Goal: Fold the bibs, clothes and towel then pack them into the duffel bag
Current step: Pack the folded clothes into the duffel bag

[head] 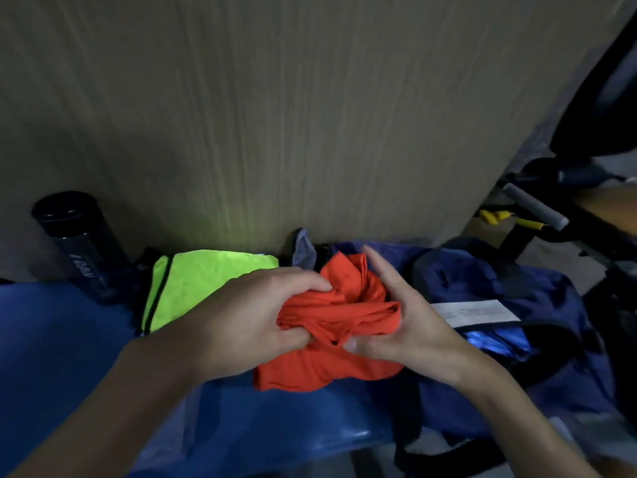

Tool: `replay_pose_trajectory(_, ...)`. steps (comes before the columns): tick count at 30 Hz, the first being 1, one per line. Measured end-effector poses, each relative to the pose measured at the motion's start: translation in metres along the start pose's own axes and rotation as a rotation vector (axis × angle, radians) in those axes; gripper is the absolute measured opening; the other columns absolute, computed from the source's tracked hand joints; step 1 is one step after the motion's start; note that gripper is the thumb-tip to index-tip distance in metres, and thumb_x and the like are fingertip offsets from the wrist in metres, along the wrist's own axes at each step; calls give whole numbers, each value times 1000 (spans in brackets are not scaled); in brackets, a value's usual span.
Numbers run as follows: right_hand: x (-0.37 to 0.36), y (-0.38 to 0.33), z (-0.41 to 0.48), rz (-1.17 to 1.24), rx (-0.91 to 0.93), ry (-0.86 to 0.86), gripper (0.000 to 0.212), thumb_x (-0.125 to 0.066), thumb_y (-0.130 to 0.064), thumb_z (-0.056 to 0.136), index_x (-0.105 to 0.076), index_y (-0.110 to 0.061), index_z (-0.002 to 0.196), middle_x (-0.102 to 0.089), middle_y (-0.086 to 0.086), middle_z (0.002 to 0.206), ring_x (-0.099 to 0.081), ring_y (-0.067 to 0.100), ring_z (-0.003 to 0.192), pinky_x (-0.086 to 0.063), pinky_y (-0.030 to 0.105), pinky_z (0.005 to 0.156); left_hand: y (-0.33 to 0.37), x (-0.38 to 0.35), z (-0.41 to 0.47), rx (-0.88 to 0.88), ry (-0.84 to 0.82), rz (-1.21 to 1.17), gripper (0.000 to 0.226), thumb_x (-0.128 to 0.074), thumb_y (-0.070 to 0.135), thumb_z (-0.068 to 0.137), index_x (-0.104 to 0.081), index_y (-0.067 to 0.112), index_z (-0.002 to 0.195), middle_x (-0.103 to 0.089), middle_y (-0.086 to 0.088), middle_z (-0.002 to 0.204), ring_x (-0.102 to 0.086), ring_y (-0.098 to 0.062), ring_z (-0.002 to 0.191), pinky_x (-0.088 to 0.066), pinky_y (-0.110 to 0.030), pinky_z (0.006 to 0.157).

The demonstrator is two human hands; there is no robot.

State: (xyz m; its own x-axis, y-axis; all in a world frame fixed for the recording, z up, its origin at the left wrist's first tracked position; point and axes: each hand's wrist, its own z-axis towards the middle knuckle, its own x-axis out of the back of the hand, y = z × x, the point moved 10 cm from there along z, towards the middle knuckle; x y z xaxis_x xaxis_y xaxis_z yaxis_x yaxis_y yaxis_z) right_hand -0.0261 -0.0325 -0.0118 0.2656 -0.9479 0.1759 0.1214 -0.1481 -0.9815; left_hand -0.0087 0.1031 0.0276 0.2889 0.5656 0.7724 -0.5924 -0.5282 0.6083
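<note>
Both hands are holding a bunched orange garment [331, 367] just above a blue surface [51, 339], in the middle of the view. The left hand [248, 315] is gripping the left side of the bundle, its fingers [303, 281] curling together into the folds and the thumb tucking in beneath. The right hand [403, 319] is holding the right side: its fingers [382, 270] are lying nearly straight and close together along the back of the cloth, while the thumb [355, 345] is pressing a rolled fold against the palm. The lower part of the garment is hanging down and resting on the blue surface.

A neon yellow-green bib [193, 281] with black trim is lying flat just to the left, partly hidden by the left hand. A navy duffel bag [482, 277] with a white label [479, 312] is sitting on the right, touching the garment's far edge. A small grey cloth [305, 250] is poking up behind the bundle, against a wooden panel [275, 115]. A black bottle [79, 243] is leaning at the far left, well apart from the hands
</note>
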Motion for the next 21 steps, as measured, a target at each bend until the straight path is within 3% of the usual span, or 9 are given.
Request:
replay_pose_trajectory(2, 19, -3, -14, 6, 65, 102, 65, -78, 6, 75, -53, -17, 131, -72, -5, 111, -66, 7, 100, -50, 20, 87, 13, -6, 10, -29, -32, 87, 53, -67, 49, 70, -54, 43, 121, -56, 34, 112, -56, 11, 106, -43, -12, 91)
replay_pose_trajectory(4, 36, -3, -28, 25, 135, 204, 36, -76, -1, 77, -65, -12, 110, -73, -2, 95, -66, 7, 88, -51, 20, 79, 21, -11, 20, -22, -30, 97, 56, -72, 51, 69, -53, 44, 122, -56, 31, 113, -56, 8, 107, -41, -11, 91)
replay_pose_trajectory(7, 60, -1, -47, 35, 207, 308, 24, -70, -5, 78, -64, -10, 100, -68, -5, 87, -61, 4, 81, -49, 19, 76, 29, -21, 32, 47, -14, 68, 66, -84, 44, 67, -49, 43, 123, -57, 32, 110, -61, 6, 100, -47, -15, 85)
replay_pose_trajectory(9, 76, -1, -60, 13, 230, 324, 21, -70, -2, 77, -60, -10, 94, -66, -5, 87, -59, 3, 81, -47, 19, 76, 38, -30, 39, 65, -31, 61, 51, -87, 34, 70, -60, 36, 113, -65, 26, 100, -66, 1, 90, -51, -23, 80)
replay_pose_trajectory(11, 90, 1, -73, -25, 203, 317, 26, -70, 7, 76, -54, -11, 87, -62, -12, 79, -54, -1, 73, -44, 15, 70, 54, -43, 47, 45, -93, 28, 31, -84, 25, 76, -66, 31, 101, -71, 13, 90, -69, -7, 83, -54, -33, 76)
replay_pose_trajectory(13, 100, 5, -85, -93, 130, 294, 35, -70, 12, 74, -51, -12, 90, -58, -16, 76, -50, -2, 66, -42, 16, 63, 74, -58, 56, -23, -156, 72, 25, -80, 24, 79, -66, 29, 99, -70, 11, 90, -68, -8, 85, -54, -34, 77)
replay_pose_trajectory(15, 105, 8, -95, -216, 66, 275, 54, -79, -5, 70, -52, -23, 113, -62, -17, 95, -59, -1, 80, -50, 24, 72, 92, -74, 65, -92, -214, 170, 27, -76, 32, 78, -66, 31, 103, -67, 15, 95, -65, -3, 91, -51, -31, 81)
replay_pose_trajectory(18, 107, 11, -106, -432, -20, 234, 101, -85, -47, 60, -27, -49, 143, -52, -24, 129, -53, -4, 118, -44, 22, 99, 116, -95, 77, -153, -297, 298, 33, -68, 40, 76, -64, 36, 108, -62, 17, 98, -59, 0, 95, -47, -28, 86)
replay_pose_trajectory(21, 106, 10, -111, -608, -32, 230, 102, -76, -62, 60, -19, -50, 144, -54, -25, 127, -54, -3, 113, -45, 27, 98, 134, -109, 85, -187, -331, 342, 37, -74, 33, 78, -65, 38, 113, -59, 21, 98, -55, 5, 98, -43, -16, 88)
